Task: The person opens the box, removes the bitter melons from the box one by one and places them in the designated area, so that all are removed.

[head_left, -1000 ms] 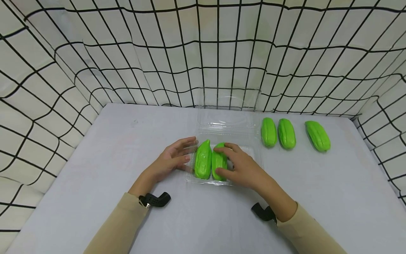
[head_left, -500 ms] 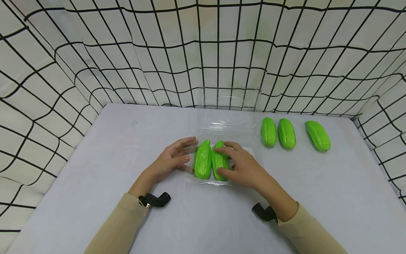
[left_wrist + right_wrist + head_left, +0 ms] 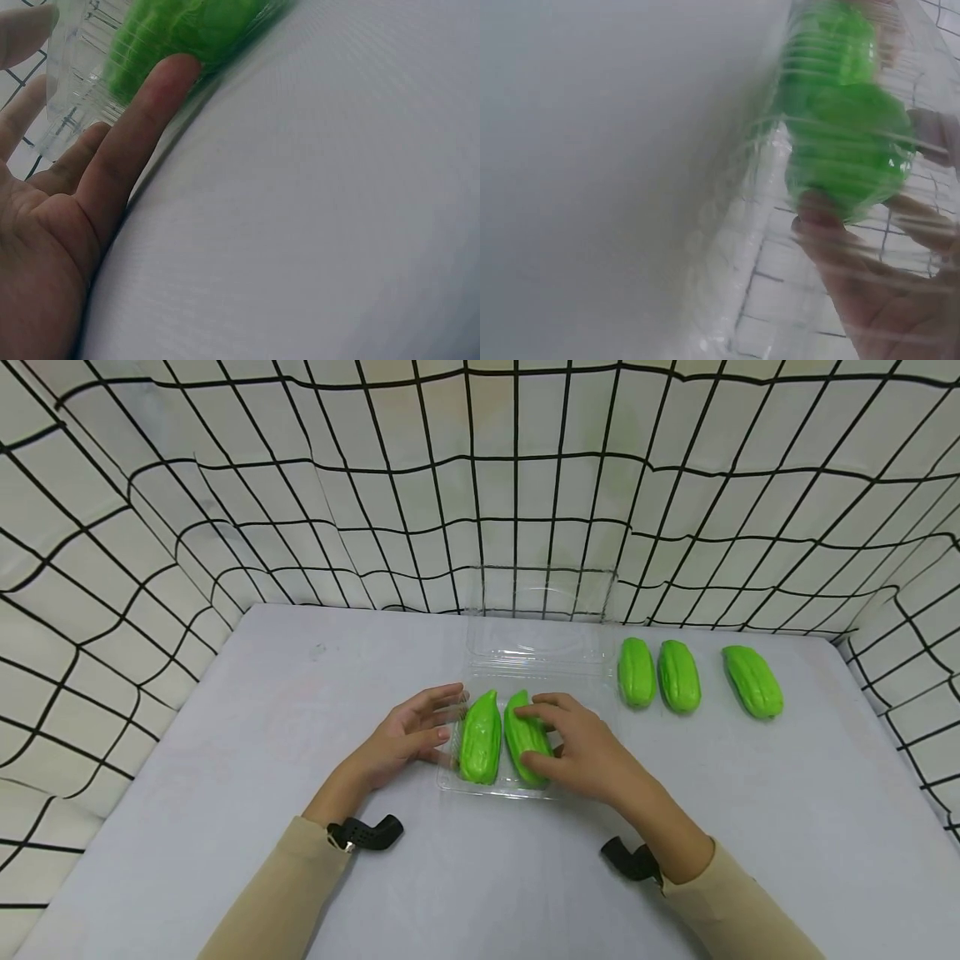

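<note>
A clear plastic clamshell box (image 3: 495,789) lies with its lid raised at the back. Two shiny green ribbed gourd-like pieces are in its base: the left gourd (image 3: 480,739) lies nearly straight, and the right gourd (image 3: 522,735) slants, its lower end to the right. My right hand (image 3: 581,747) grips the right gourd, thumb at its lower end and fingers near the top; the right wrist view shows the thumb (image 3: 821,217) against it through the clear wall. Along the box's left side rests my left hand (image 3: 405,735), fingers extended; in the left wrist view a finger (image 3: 142,112) touches the wall.
Three more green gourds (image 3: 637,672) lie on the white table (image 3: 337,660) right of the lid. The clear lid (image 3: 540,643) leans near the back wall. White walls with black grid lines (image 3: 420,485) enclose the back and sides.
My right hand has moved slightly right with the right gourd, whose lower end has swung right, leaving a wider gap between the two gourds. The left hand keeps its place.
</note>
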A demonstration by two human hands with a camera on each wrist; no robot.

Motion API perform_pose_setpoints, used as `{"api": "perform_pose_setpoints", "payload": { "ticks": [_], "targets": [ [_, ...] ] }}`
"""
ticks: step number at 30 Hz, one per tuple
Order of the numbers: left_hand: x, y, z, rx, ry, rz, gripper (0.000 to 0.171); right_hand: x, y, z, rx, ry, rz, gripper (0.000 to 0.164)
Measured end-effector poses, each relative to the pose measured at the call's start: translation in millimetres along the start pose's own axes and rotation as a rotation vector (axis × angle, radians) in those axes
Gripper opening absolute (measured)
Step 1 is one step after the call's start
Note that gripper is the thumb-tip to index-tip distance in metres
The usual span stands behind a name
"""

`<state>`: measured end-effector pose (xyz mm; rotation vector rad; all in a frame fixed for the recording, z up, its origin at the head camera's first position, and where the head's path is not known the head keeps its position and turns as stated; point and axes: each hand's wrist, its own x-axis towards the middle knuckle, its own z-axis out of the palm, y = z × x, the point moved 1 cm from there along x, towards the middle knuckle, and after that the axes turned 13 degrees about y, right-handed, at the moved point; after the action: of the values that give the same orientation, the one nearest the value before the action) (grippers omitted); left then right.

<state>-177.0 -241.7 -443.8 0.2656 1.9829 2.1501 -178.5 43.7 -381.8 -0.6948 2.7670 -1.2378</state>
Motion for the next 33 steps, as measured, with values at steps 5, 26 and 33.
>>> {"api": "perform_pose_setpoints", "payload": {
  "ticks": [5, 26, 33],
  "targets": [
    [0.1, 0.0, 0.0, 0.001, 0.003, -0.002, 0.064, -2, 0, -8, 0.022, 0.017, -0.005, 0.055],
    [-0.2, 0.6, 0.0, 0.017, 0.007, 0.007, 0.065, -7, 1, -53, 0.026, 0.112, -0.003, 0.053],
    [0.2, 0.4, 0.3, 0.019, 0.006, 0.012, 0.064, -9, 7, -67, -0.003, 0.141, -0.001, 0.051]
  ]
}}
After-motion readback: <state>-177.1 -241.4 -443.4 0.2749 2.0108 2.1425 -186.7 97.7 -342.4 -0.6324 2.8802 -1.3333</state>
